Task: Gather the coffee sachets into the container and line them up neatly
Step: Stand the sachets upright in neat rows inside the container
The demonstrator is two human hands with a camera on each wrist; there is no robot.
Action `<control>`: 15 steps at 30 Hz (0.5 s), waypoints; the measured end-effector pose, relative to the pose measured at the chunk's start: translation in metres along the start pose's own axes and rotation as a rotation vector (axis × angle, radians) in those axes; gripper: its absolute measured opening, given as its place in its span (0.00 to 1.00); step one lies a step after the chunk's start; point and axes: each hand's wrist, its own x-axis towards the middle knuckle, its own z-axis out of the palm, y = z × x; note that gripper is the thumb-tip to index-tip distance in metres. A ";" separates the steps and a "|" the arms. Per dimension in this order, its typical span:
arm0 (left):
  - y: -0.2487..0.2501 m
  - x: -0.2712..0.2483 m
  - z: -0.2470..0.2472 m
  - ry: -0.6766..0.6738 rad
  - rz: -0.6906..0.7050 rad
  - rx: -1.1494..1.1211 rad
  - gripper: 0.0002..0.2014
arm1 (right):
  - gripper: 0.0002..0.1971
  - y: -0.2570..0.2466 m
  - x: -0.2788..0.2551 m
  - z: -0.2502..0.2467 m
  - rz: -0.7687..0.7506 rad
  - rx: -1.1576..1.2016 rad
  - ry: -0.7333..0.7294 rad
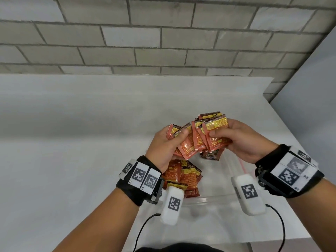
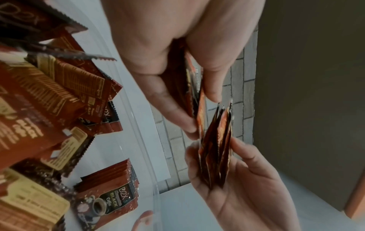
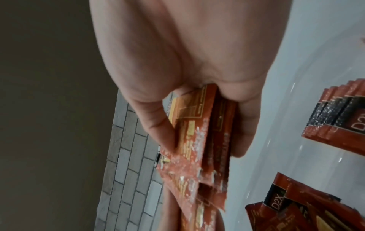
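Both hands hold a fanned bunch of red-orange coffee sachets (image 1: 197,140) above a clear plastic container (image 1: 209,199). My left hand (image 1: 174,137) pinches the left part of the fan between thumb and fingers. My right hand (image 1: 223,132) grips the right part, a thicker stack (image 3: 199,129). In the left wrist view the left hand (image 2: 201,112) pinches a few sachets (image 2: 200,109) edge-on, just above the right hand's stack (image 2: 216,150). Loose sachets (image 1: 181,174) lie jumbled in the container. A neat upright row (image 1: 211,156) stands inside, below my hands.
A clear zip bag with a red strip (image 1: 236,164) lies to the right of the container on the white table (image 1: 91,142). A grey brick wall (image 1: 163,39) runs behind, and the table's right edge (image 1: 291,131) is close to my right wrist.
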 end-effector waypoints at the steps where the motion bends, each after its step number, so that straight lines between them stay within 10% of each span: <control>1: 0.001 -0.001 0.002 -0.005 0.002 0.013 0.21 | 0.14 0.000 0.000 0.001 0.001 -0.024 -0.019; 15: 0.004 -0.008 0.024 -0.081 0.005 -0.246 0.16 | 0.14 0.005 -0.005 0.021 0.034 0.152 0.097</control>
